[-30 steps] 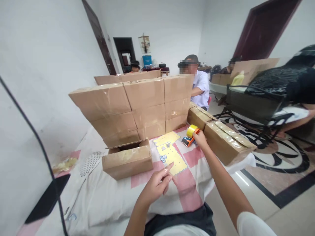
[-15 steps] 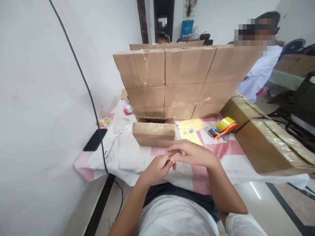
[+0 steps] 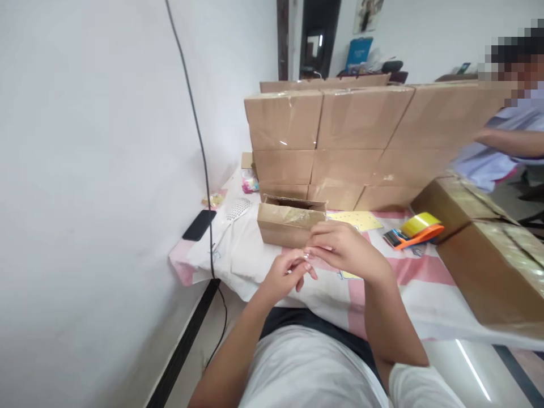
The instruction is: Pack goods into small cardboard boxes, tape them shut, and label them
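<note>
My left hand and my right hand meet fingertip to fingertip above the front of the table. Both have their fingers curled in, thumb and forefinger pinched close together. A tiny pale glint shows where they touch, too small to name. Just behind them stands a small cardboard box, its top partly open and clear tape across its near edge. The right hand overlaps that box's right corner from my view. To the right lies an orange tape dispenser with a roll of yellow tape.
A wall of stacked cartons rises behind the small box. More cartons line the right side. On the left are a phone, a white perforated paddle and a hanging black cable. Yellow sheets lie on the tablecloth. A person is beyond.
The view has swung left, so the scene sits further right. My right hand has shifted up and away from the left, and the hands now touch only at the fingertips.
</note>
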The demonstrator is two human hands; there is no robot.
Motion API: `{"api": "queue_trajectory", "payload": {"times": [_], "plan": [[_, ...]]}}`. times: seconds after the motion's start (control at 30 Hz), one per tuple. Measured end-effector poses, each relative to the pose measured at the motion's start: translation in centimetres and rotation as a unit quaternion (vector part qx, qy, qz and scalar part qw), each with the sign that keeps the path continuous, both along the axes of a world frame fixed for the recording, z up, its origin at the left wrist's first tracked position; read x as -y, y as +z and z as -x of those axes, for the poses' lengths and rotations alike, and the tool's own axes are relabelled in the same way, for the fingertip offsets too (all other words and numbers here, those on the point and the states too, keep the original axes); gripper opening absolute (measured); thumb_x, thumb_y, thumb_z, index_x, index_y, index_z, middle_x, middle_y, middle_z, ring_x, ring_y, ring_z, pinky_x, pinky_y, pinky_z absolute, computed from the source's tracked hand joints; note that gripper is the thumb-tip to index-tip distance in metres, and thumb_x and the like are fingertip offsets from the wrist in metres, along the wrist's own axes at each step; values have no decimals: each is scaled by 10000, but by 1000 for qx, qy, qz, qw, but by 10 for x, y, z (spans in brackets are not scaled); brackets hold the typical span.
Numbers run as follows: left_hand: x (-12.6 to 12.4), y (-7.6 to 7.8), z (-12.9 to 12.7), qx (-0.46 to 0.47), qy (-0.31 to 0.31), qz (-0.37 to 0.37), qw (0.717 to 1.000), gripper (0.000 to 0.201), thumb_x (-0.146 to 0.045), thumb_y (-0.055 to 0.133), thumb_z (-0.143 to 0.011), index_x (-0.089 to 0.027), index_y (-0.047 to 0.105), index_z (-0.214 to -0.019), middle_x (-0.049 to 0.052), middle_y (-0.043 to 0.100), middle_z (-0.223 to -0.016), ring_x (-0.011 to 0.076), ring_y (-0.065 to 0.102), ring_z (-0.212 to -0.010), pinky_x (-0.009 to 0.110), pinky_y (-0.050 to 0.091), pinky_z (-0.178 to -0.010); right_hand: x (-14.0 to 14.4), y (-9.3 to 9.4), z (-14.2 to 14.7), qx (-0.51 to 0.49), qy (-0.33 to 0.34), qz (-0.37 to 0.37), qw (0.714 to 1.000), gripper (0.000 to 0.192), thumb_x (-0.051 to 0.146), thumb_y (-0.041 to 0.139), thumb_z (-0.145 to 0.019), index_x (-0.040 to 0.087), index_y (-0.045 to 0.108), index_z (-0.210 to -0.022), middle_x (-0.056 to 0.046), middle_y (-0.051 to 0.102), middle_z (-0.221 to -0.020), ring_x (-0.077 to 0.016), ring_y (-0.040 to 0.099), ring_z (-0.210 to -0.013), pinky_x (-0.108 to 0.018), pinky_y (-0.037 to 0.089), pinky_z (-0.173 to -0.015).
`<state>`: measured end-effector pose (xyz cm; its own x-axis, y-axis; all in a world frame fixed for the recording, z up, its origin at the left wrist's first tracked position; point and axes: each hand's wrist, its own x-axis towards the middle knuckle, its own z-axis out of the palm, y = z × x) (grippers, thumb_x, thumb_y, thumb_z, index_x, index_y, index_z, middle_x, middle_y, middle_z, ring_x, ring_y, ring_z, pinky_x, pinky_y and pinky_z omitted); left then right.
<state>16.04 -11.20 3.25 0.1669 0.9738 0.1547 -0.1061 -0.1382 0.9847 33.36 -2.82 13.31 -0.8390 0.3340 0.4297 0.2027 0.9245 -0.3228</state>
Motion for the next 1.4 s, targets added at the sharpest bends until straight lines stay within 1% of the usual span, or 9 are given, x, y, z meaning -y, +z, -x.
{"api": "queue_trajectory", "payload": {"times": [0.17,0.33,0.5,0.6,0.7,0.93,1.17,1.27,1.4], "plan": [[-2,-13,8,2,96,17,995,385,-523,679,-895,-190,564,-1052,33,761,-803,67,489,-389,214,381,-398,-10,6,2,-54,26,4,998,318,243,585,-1030,191,666,-726,-8,604,-720,-133,555,-662,-283,394,-639],[-7,-41,46,-53,251,6,966,237,-419,656,-893,-199,570,-909,23,741,-732,104,544,-488,236,425,-495,-29,30,-12,-336,-117,-42,934,254,273,657,-986,214,628,-741,-6,608,-726,-149,548,-670,-303,377,-616],[-60,-21,102,-170,427,-164,873,295,-349,680,-882,-224,646,-1147,100,740,-1198,238,682,-1091,360,534,-869,-51,50,7,-171,-114,22,978,352,311,644,-966,191,570,-643,19,526,-652,-117,464,-611,-289,326,-584],[-109,-8,130,-221,366,-221,876,581,-338,709,-861,-237,554,-1412,128,563,-1534,287,543,-1384,419,475,-1066,-64,50,36,-36,-78,103,991,292,285,623,-953,177,617,-682,20,569,-665,-109,483,-623,-276,326,-588],[-139,-10,140,-228,261,-190,919,591,-351,635,-930,-225,504,-1492,136,653,-1430,274,615,-1305,418,474,-1070,-78,42,65,9,-37,175,984,315,322,647,-944,167,617,-672,37,505,-603,-90,400,-568,-270,270,-548],[-153,-32,129,-37,302,-85,949,542,-241,734,-828,-199,594,-1350,91,781,-1093,234,718,-1081,344,540,-926,-130,7,136,-186,108,394,894,541,628,704,-882,207,483,-623,39,432,-579,-97,365,-544,-266,298,-532],[-158,-40,107,221,370,14,902,437,-201,656,-847,-184,604,-1281,79,754,-1091,172,713,-945,301,545,-871,-159,-52,173,10,-90,202,975,331,332,590,-881,192,517,-590,31,469,-558,-115,391,-583,-289,291,-605],[-151,-46,100,227,392,-8,891,326,-263,608,-892,-192,639,-1208,82,743,-1122,181,697,-1021,297,532,-894,-158,-60,170,15,-78,181,980,313,349,555,-884,189,525,-616,33,488,-583,-117,404,-616,-287,299,-630],[-145,-53,97,157,376,-62,911,458,-163,665,-804,-206,623,-1258,98,708,-1281,195,655,-1179,291,498,-975,-162,-64,167,24,-68,161,984,290,349,552,-880,185,544,-641,30,521,-609,-121,428,-629,-289,297,-639]]}}
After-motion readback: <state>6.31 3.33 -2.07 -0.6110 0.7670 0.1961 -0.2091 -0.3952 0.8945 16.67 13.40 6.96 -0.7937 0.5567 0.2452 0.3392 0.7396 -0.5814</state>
